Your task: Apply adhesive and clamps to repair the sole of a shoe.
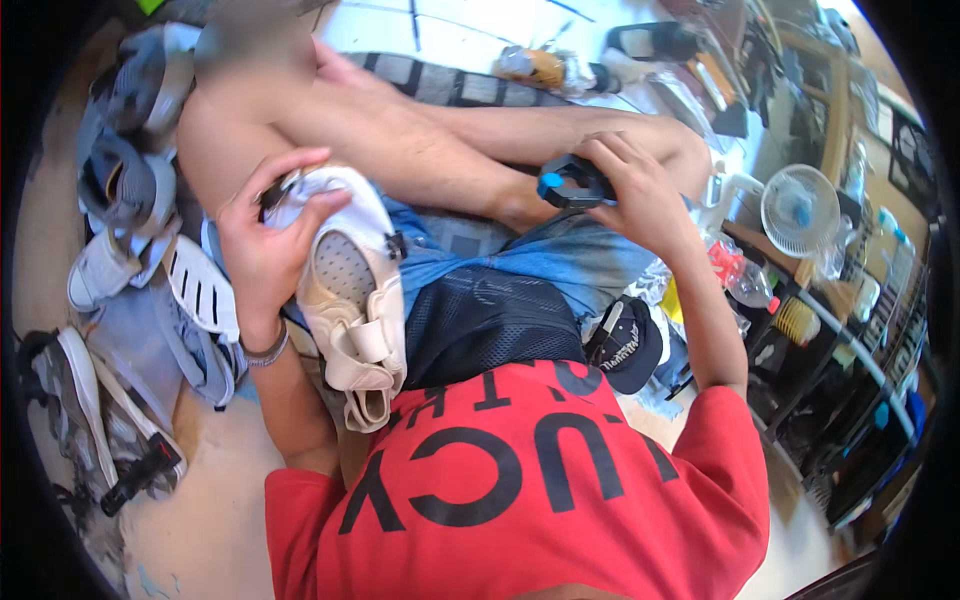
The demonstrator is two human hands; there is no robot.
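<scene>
I sit on the floor in a red shirt with my legs stretched out. My left hand [262, 232] grips the toe end of a cream strapped sandal [352, 300] that rests on my lap, sole side turned up, with a small dark item pinched at the fingertips. My right hand [632, 190] is closed over a black round object with a blue cap [568, 183], held against my right knee. A bracelet sits on my left wrist.
Several shoes lie piled at my left: grey trainers [125, 150], a white slide [200, 285], a grey sneaker [80, 410]. A black cap [625, 345] lies by my right hip. A small white fan [798, 210], bottles [742, 275] and a cluttered shelf stand at right.
</scene>
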